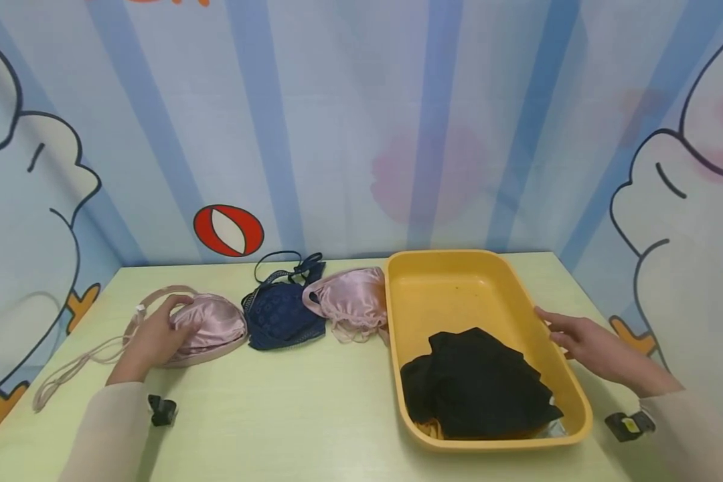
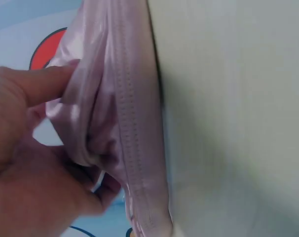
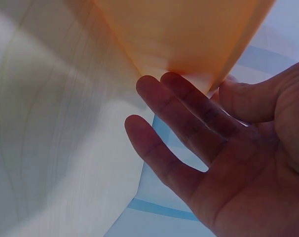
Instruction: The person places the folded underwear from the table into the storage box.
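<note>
Shiny pink bra (image 1: 217,325) | creased, left of yellow tray (image 1: 442,301), pinched in left fingers (image 2: 43,84) | tray upright, right fingers (image 3: 162,101) at rim

Black cloth (image 1: 488,385) in the yellow tray (image 1: 446,301) covers most of an orange scrap (image 1: 432,428) and a pale scrap (image 1: 555,428), both too little shown to identify. Left wrist view: pink garment (image 2: 137,113) runs off the top edge, left hand (image 2: 36,187) (one fingertip lost behind a fold) off the left. Head view: orange print (image 1: 201,3) cut at top.
</note>
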`<action>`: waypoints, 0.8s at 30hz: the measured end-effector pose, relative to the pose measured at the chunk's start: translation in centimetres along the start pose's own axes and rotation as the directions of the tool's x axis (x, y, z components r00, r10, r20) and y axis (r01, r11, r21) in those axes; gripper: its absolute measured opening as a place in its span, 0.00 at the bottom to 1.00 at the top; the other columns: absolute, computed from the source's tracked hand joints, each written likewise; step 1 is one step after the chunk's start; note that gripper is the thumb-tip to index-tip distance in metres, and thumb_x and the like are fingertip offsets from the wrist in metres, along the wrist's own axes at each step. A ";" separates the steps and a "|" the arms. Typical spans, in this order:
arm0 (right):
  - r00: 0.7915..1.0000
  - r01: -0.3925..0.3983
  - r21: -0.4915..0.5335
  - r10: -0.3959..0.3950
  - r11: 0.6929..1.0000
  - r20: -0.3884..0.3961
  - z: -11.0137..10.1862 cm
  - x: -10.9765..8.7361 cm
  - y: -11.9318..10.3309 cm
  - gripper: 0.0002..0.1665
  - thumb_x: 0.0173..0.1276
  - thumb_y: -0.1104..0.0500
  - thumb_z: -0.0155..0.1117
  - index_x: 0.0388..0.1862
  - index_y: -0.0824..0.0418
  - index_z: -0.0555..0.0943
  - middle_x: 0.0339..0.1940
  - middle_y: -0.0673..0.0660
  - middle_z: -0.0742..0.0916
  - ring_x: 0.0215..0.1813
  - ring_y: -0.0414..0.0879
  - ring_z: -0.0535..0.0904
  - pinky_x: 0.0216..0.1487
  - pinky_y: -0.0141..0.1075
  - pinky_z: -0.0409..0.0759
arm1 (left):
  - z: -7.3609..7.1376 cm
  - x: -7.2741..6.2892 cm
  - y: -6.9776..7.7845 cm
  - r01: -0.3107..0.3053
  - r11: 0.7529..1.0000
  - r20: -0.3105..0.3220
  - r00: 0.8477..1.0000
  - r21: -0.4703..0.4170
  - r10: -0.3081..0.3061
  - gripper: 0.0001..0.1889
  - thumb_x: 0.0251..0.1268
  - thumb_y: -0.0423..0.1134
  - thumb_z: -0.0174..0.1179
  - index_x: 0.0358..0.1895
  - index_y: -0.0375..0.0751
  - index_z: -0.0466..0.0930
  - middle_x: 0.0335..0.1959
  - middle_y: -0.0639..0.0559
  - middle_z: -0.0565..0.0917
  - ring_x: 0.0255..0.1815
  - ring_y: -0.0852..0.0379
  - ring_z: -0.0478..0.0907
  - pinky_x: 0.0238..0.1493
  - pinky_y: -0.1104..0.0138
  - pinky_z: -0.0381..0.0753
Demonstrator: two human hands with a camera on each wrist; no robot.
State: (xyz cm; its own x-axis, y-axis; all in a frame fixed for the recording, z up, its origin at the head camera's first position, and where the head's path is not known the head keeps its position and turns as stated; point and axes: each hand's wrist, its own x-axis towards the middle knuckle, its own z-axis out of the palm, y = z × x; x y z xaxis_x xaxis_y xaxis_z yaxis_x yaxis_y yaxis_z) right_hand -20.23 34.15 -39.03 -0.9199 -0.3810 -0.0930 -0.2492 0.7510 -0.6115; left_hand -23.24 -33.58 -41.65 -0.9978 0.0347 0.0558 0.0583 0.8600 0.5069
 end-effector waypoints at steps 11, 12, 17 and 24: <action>1.000 0.005 0.006 -0.005 1.000 -0.002 0.0 -0.2 0.4 0.31 0.76 0.62 0.47 0.73 0.68 0.54 0.61 0.72 0.73 0.51 0.55 0.78 0.38 0.37 0.79 | -1.5 -0.8 2.0 -0.138 0.990 -0.200 0.971 -0.021 0.131 0.24 0.65 0.28 0.55 0.64 0.36 0.61 0.53 0.31 0.68 0.35 0.42 0.67 0.35 0.51 0.67; 1.000 0.006 0.007 -0.006 1.000 -0.001 0.0 -0.1 0.4 0.31 0.76 0.62 0.47 0.73 0.68 0.54 0.61 0.73 0.73 0.51 0.55 0.78 0.38 0.37 0.79 | -1.7 -0.8 2.2 -0.132 0.991 -0.211 0.969 -0.019 0.125 0.24 0.66 0.29 0.55 0.64 0.36 0.61 0.48 0.32 0.70 0.33 0.42 0.67 0.33 0.53 0.67; 1.000 0.010 0.012 -0.010 1.000 0.002 -0.1 -0.1 0.2 0.31 0.75 0.63 0.47 0.73 0.69 0.53 0.62 0.73 0.72 0.51 0.57 0.78 0.39 0.39 0.80 | -3.0 -1.2 4.1 -0.162 0.987 -0.288 0.946 -0.019 0.150 0.24 0.67 0.30 0.55 0.65 0.36 0.61 0.41 0.36 0.73 0.33 0.44 0.68 0.30 0.57 0.68; 1.000 0.015 0.022 -0.015 1.000 0.003 -0.1 -0.2 -0.1 0.31 0.76 0.63 0.47 0.73 0.69 0.53 0.61 0.73 0.73 0.53 0.60 0.77 0.40 0.40 0.80 | -4.1 -1.8 8.7 -0.305 0.952 -0.395 0.878 -0.028 0.269 0.26 0.65 0.25 0.55 0.65 0.36 0.61 0.48 0.35 0.72 0.40 0.42 0.72 0.38 0.59 0.72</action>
State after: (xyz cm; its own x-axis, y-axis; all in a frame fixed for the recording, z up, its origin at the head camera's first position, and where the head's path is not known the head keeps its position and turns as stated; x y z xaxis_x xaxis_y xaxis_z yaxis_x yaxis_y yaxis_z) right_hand -20.05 34.25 -38.87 -0.9151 -0.3941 -0.0858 -0.2565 0.7328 -0.6303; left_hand -20.82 -28.22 -33.79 -0.8486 0.0610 0.5255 0.3603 0.7940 0.4897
